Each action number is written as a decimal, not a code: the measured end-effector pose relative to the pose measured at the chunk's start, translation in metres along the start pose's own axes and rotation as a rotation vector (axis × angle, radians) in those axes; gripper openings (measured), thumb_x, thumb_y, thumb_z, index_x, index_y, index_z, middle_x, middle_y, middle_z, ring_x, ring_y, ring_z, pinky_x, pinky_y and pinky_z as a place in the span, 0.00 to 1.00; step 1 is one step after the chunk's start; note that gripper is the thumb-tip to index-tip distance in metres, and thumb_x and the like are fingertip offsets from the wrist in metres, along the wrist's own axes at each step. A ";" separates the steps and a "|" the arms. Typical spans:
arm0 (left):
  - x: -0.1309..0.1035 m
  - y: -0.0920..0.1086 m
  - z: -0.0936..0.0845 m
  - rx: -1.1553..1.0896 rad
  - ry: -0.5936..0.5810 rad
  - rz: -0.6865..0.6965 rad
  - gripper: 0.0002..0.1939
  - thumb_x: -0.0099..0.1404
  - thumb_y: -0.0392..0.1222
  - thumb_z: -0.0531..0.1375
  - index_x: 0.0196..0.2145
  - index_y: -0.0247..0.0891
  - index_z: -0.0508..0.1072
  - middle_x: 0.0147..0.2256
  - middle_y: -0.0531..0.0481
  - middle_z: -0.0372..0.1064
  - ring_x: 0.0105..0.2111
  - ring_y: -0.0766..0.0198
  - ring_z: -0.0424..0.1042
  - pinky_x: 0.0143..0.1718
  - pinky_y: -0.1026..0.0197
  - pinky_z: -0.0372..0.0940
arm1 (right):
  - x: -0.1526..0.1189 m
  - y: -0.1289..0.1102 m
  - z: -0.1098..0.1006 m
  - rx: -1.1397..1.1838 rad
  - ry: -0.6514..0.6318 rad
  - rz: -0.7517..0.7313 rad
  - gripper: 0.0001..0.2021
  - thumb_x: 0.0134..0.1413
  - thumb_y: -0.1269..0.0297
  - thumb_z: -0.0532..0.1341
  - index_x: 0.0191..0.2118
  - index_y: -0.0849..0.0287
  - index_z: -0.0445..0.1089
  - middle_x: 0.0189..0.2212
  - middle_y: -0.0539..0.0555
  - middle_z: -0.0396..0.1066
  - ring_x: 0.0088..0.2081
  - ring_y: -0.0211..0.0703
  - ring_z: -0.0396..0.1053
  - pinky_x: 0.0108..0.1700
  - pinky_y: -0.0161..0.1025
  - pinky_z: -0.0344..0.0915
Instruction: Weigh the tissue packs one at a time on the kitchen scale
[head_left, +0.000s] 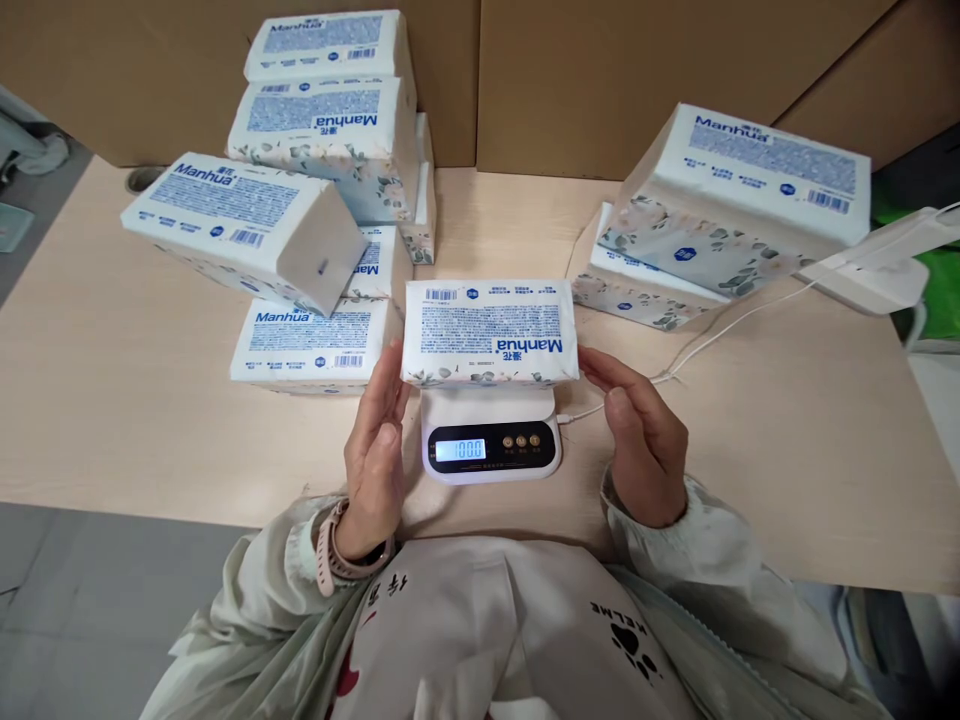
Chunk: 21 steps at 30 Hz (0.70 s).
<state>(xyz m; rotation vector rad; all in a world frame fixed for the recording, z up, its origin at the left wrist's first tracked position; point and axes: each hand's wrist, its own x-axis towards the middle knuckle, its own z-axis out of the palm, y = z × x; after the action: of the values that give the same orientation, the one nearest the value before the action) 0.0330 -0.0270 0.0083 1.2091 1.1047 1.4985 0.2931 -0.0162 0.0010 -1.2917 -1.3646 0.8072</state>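
Your tissue pack [491,330] lies label-up on the scale [487,408], between your left hand [373,470] and right hand [649,445]. The fingers of both hands are extended, not curled round it; you can't tell whether the fingertips press its ends. Expect it to be light, soft and easily dented, its wrap perhaps slightly slippery; hold both ends with flat fingers. The pack hides the back of the scale, and its small print is unreadable.
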 end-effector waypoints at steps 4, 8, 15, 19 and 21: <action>0.000 -0.001 0.000 0.000 -0.016 0.033 0.25 0.81 0.51 0.58 0.72 0.60 0.71 0.76 0.61 0.60 0.78 0.58 0.57 0.75 0.62 0.62 | 0.001 -0.003 0.000 -0.006 0.001 -0.003 0.20 0.76 0.53 0.59 0.66 0.44 0.76 0.64 0.51 0.79 0.66 0.57 0.76 0.71 0.61 0.72; 0.000 -0.001 -0.001 0.014 0.002 0.029 0.25 0.80 0.52 0.58 0.72 0.57 0.71 0.76 0.57 0.61 0.78 0.55 0.58 0.74 0.59 0.64 | 0.001 -0.005 0.001 0.013 0.016 0.000 0.19 0.76 0.53 0.59 0.65 0.44 0.77 0.63 0.51 0.80 0.66 0.58 0.76 0.72 0.62 0.71; 0.001 -0.001 0.000 0.018 0.018 0.028 0.25 0.79 0.54 0.59 0.71 0.57 0.72 0.75 0.55 0.62 0.78 0.52 0.58 0.75 0.56 0.64 | 0.002 -0.006 0.002 0.005 0.050 -0.008 0.18 0.76 0.54 0.59 0.63 0.43 0.78 0.62 0.53 0.81 0.65 0.61 0.77 0.71 0.67 0.71; 0.001 -0.001 -0.001 0.007 0.017 0.016 0.25 0.79 0.55 0.60 0.71 0.58 0.72 0.76 0.55 0.61 0.79 0.49 0.56 0.78 0.51 0.60 | 0.002 -0.005 0.002 0.003 0.058 -0.013 0.17 0.77 0.55 0.59 0.63 0.41 0.78 0.61 0.51 0.81 0.64 0.58 0.78 0.70 0.64 0.72; 0.001 -0.001 -0.001 0.016 0.026 0.005 0.26 0.79 0.56 0.60 0.71 0.58 0.73 0.76 0.55 0.62 0.79 0.48 0.56 0.78 0.50 0.60 | 0.002 -0.005 0.003 0.002 0.061 -0.013 0.17 0.77 0.55 0.58 0.63 0.40 0.78 0.61 0.51 0.81 0.64 0.57 0.78 0.70 0.64 0.72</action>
<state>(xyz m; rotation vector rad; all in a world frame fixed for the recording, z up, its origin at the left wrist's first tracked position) 0.0324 -0.0264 0.0076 1.2069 1.1333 1.5155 0.2895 -0.0144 0.0060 -1.2948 -1.3218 0.7540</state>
